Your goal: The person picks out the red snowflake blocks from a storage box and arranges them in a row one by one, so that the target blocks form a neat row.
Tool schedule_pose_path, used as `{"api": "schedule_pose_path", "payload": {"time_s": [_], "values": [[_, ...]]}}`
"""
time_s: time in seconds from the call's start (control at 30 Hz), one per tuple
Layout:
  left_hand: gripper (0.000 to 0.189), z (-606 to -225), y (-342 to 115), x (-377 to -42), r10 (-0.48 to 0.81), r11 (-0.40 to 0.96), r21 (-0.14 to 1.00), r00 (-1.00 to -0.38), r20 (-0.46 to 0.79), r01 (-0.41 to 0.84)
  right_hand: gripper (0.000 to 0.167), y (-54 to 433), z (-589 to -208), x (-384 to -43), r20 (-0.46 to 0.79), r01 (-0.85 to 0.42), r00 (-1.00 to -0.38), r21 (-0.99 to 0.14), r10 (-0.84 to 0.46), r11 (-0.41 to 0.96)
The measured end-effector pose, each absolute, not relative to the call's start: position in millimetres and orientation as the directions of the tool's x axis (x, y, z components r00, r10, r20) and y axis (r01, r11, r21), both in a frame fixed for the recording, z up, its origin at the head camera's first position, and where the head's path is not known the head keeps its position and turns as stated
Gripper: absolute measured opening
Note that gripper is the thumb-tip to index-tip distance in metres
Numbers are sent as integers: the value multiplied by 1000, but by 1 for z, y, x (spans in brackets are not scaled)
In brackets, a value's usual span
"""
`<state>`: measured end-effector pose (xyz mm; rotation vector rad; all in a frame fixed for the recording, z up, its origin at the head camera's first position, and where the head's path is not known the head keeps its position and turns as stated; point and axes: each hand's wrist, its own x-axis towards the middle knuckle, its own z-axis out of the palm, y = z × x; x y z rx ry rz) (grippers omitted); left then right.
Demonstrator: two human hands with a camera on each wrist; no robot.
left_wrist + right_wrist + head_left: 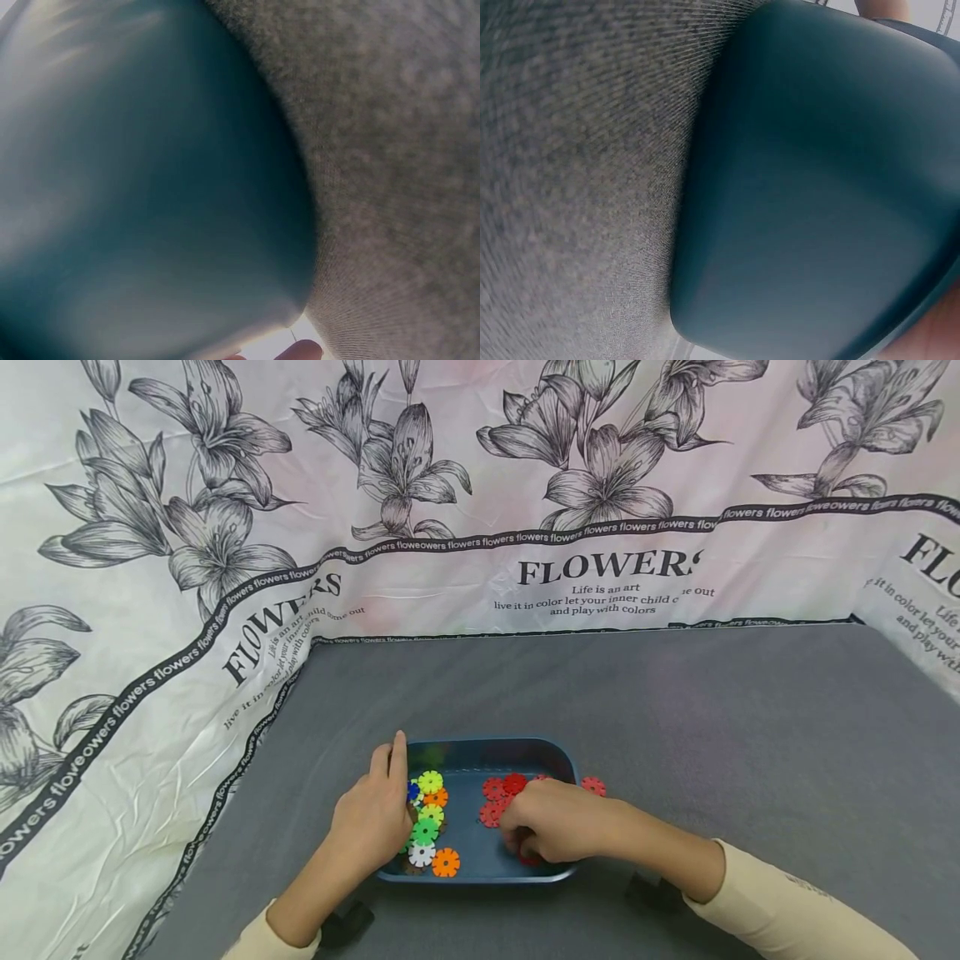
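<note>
A dark blue tray [480,878] holds notched plastic discs. My left hand [375,814] rests over its left end, with the index finger stretched straight along the rim; its thumb is hidden. Beside that hand lie mixed discs, among them a green disc [425,832], a white disc [422,855] and an orange disc [446,862]. On the right side, my right hand [566,818] reaches in with curled fingers and pinches a red disc [529,859], mostly covered by them. Other red discs [493,789] lie just behind. Both wrist views show mainly the tray's outer wall [165,187].
Outside the tray, a red disc [593,786] lies by its right rim. Grey cloth [675,710] covers the table. A white flower-printed sheet [450,585] hangs behind and along the left side.
</note>
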<state>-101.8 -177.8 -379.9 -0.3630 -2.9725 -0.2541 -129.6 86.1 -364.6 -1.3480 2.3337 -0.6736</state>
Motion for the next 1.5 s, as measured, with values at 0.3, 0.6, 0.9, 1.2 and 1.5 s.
{"api": "schedule_pose_path", "payload": {"time_s": [0.3,0.6,0.9,1.2,1.5], "values": [[79,-380,-177,-102,223,957,153,-964,147,245,20,87,-359,-128,-39,-703,-482,-580,-875,413],[80,-381,-178,-102,214,958,164,-968,130,234,15,89,-357,-129,-3,-693,-500,-598,-866,403],[79,-381,-178,-102,220,956,163,-965,143,242,13,91,-355,-132,27,-685,-523,-607,-852,402],[79,-381,-178,-103,216,958,163,-967,138,237,15,95,-349,-132,35,-663,-550,-626,-834,411],[80,-381,-178,-103,216,958,165,-968,126,235,19,106,-344,-133,59,-639,-568,-660,-821,395]]}}
